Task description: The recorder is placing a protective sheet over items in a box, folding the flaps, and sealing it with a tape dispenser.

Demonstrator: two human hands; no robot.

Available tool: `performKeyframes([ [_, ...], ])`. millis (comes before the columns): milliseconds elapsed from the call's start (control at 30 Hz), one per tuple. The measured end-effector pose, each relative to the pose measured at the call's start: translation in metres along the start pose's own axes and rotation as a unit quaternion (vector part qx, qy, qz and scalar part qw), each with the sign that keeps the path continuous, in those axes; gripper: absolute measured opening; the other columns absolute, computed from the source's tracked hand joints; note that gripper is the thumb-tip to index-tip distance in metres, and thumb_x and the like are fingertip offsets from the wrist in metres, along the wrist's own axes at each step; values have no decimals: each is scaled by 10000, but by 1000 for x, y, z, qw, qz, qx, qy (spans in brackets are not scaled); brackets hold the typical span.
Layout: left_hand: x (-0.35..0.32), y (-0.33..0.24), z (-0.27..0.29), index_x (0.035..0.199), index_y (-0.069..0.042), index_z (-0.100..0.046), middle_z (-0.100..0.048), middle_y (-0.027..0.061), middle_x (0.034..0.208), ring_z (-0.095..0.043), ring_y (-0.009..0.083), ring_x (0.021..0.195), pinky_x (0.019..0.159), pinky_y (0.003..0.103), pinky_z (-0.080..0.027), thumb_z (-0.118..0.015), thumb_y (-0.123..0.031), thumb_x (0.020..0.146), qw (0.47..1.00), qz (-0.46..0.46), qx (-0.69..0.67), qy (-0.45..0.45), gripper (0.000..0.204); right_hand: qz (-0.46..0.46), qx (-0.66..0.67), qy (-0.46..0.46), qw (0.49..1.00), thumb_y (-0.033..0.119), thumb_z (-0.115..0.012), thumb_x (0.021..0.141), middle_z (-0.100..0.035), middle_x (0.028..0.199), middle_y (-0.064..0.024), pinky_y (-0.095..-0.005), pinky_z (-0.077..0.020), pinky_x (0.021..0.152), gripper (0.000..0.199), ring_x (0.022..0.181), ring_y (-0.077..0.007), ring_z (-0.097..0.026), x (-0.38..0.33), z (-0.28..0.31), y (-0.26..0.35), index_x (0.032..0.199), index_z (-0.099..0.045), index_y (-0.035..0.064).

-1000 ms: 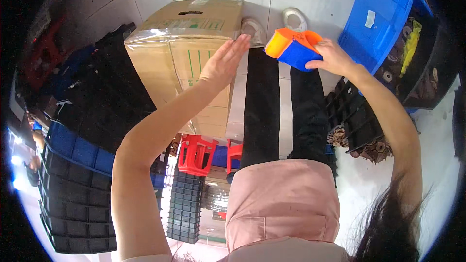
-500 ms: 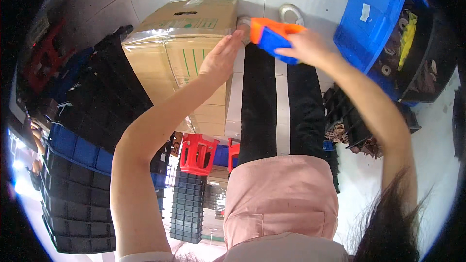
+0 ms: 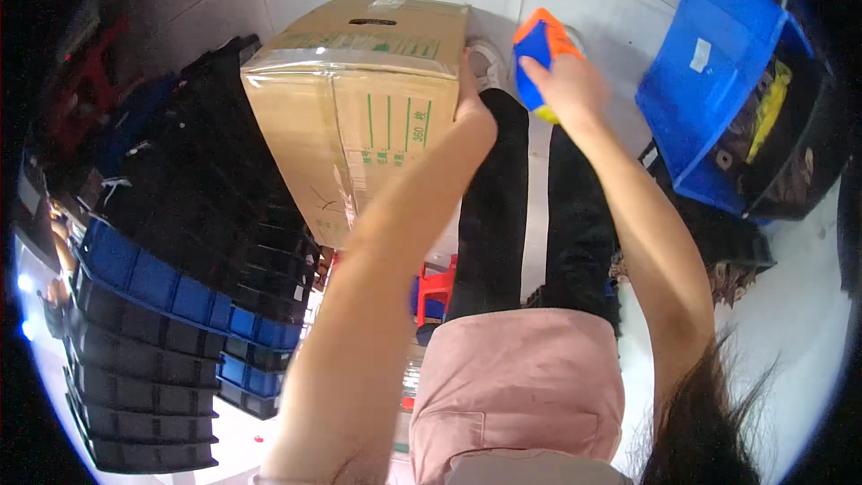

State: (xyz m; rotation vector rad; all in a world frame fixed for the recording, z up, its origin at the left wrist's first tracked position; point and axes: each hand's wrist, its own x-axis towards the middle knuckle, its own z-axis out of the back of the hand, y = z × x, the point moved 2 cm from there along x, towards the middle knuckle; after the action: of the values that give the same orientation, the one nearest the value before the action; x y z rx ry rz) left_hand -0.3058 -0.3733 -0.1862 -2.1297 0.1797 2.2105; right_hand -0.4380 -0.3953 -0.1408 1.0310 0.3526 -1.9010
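A large brown cardboard box [image 3: 296, 126] with green print and shiny clear tape along its top edge and down its front stands left of my legs. My left hand [image 3: 471, 99] lies along the right side of the box near its top corner, fingers stretched out; part of it is hidden behind the wrist. To the right of the box, above my feet, my right hand [image 3: 572, 85] grips an orange-and-blue tape dispenser [image 3: 536, 43] with a little yellow at its lower end. The dispenser is apart from the box.
A blue bin [image 3: 705, 81] tilts at the right beside a dark bin with a yellow strip [image 3: 770, 112] inside. Stacked black and blue crates [image 3: 144, 341] line the left. A red stool [image 3: 438, 292] shows behind my legs.
My left hand has shifted right and now rests against the box's side. My right hand has moved right with the dispenser, turning it more upright. The whole view has shifted slightly.
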Motion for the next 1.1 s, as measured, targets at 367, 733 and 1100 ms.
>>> performKeyframes([
  [367, -59, 54, 6, 1405, -63, -287, -196, 227, 1458, -165, 356, 1362, 1087, 455, -181, -493, -319, 855, 967, 60, -229, -99, 640, -18, 242, 47, 969, 459, -591, 817, -649, 724, -145, -341, -465, 660, 468, 691, -230, -638, -46, 25, -63, 898, -658, 2],
  [733, -71, 176, -84, 1167, -163, -557, -550, 116, 1133, -539, 277, 1021, 860, 398, -452, -484, -337, 867, 684, 185, -542, -452, 354, -36, 295, 28, 954, 375, -606, 837, -659, 771, -112, -323, -462, 670, 417, 683, -165, -608, -60, 28, -89, 930, -643, -29],
  [1100, -52, 205, -304, 1401, -26, -257, -304, 117, 1430, -274, 219, 1322, 1098, 381, -191, -113, -665, 877, 250, -103, -961, 60, 839, -43, 245, 80, 965, 338, -605, 845, -660, 784, -119, -334, -454, 661, 382, 695, -187, -612, -56, 9, -107, 935, -631, -33],
])
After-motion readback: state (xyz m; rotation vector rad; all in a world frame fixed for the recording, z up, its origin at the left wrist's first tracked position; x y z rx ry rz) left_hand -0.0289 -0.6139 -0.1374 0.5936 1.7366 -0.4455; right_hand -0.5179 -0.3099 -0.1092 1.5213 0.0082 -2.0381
